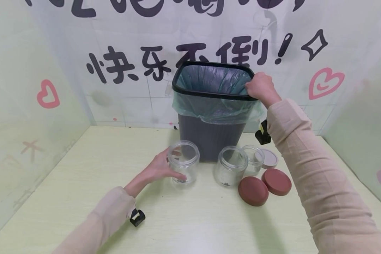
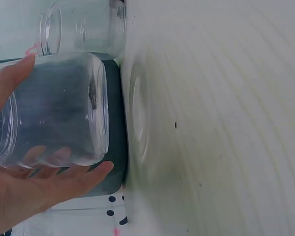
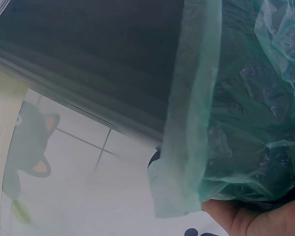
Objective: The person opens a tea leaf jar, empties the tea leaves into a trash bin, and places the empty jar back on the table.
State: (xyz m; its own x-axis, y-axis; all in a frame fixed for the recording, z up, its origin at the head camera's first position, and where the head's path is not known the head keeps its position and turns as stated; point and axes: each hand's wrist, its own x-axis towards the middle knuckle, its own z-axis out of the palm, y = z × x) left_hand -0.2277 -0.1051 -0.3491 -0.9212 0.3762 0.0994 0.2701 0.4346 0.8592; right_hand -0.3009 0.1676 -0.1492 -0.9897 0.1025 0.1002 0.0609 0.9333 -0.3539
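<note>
My left hand [image 1: 161, 165] grips a clear jar [image 2: 64, 108] around its side. The jar has no lid, stays upright, and holds some small dark bits at its bottom. In the left wrist view a gap shows between its base and the table. My right hand [image 1: 262, 87] holds the right side of the black rim of a dark grey trash bin [image 1: 209, 137]. A green plastic bag [image 3: 196, 98] lines the bin and folds over the rim. Part of the right hand is outside the right wrist view.
Right of the held jar stand a second open jar [image 1: 231, 167], also with dark bits, and a smaller clear jar [image 1: 253, 164]. Beside them lie two red lids [image 1: 253, 191] and a pale lid [image 1: 269, 158]. A printed wall sheet [image 1: 130, 102] rises behind the table [image 1: 184, 225].
</note>
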